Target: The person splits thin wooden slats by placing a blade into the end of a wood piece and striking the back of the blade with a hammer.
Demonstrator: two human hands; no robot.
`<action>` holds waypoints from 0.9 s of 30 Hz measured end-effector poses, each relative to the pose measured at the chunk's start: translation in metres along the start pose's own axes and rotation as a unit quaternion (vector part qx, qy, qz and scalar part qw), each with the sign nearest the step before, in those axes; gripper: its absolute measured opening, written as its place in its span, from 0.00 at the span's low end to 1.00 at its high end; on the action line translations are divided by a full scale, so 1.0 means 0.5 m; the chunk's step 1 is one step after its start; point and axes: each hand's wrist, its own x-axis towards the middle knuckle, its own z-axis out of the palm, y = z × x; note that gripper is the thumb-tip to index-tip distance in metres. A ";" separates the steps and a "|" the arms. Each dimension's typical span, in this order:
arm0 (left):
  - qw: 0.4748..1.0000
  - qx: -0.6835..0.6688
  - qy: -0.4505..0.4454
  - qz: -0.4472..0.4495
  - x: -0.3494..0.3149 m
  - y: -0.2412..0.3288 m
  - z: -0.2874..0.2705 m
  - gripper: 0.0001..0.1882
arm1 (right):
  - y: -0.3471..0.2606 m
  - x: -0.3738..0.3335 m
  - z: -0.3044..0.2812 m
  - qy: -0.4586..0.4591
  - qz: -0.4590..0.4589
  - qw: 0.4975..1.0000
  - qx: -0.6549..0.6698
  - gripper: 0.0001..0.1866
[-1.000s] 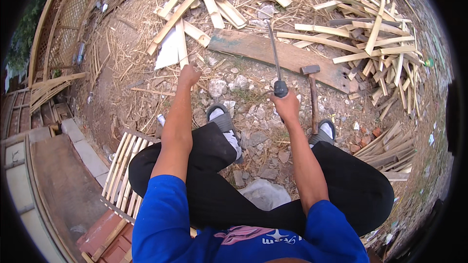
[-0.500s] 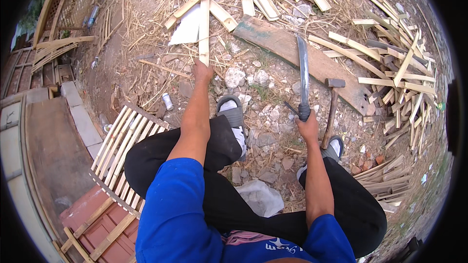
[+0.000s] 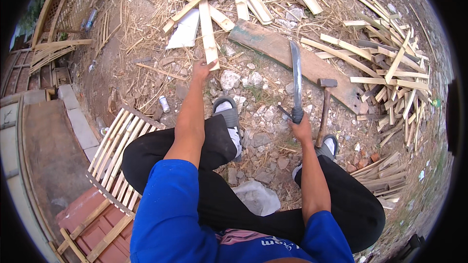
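Left hand [image 3: 201,70] pinched a bamboo strip [image 3: 207,34] by its near end; I saw its long axis run ahead, right hand [image 3: 301,129] farther off, gripping a machete [image 3: 296,75].

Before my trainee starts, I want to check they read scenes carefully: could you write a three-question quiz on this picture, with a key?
1. Multiple choice: what is in the left hand? A) a plastic bottle; B) a pale split strip; C) a brick.
2. True or false: the hammer is in the person's right hand.
3. Open: which sandal is closest to the end of the hammer's handle?

Key:
1. B; the hand is at the strip's near end.
2. False; that hand grips a machete.
3. The right sandal.
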 end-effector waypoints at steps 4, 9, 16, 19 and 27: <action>0.989 -0.140 -0.042 -0.017 -0.042 0.110 -0.063 0.21 | -0.053 -0.013 -0.022 -0.035 0.017 0.999 -0.007 0.33; 0.997 -0.015 -0.069 -0.022 -0.130 0.357 -0.181 0.18 | -0.068 -0.015 -0.027 -0.030 0.012 0.999 -0.032 0.32; 0.957 0.264 0.001 0.123 -0.439 0.619 -0.342 0.15 | -0.136 -0.047 -0.075 0.071 0.015 0.997 -0.029 0.28; 0.870 0.414 0.061 0.262 -0.551 0.662 -0.375 0.17 | -0.186 -0.009 -0.159 0.011 0.000 0.999 -0.046 0.26; 0.746 0.424 0.122 0.499 -0.650 0.644 -0.289 0.26 | -0.385 -0.114 -0.509 0.058 -0.121 0.988 -0.075 0.24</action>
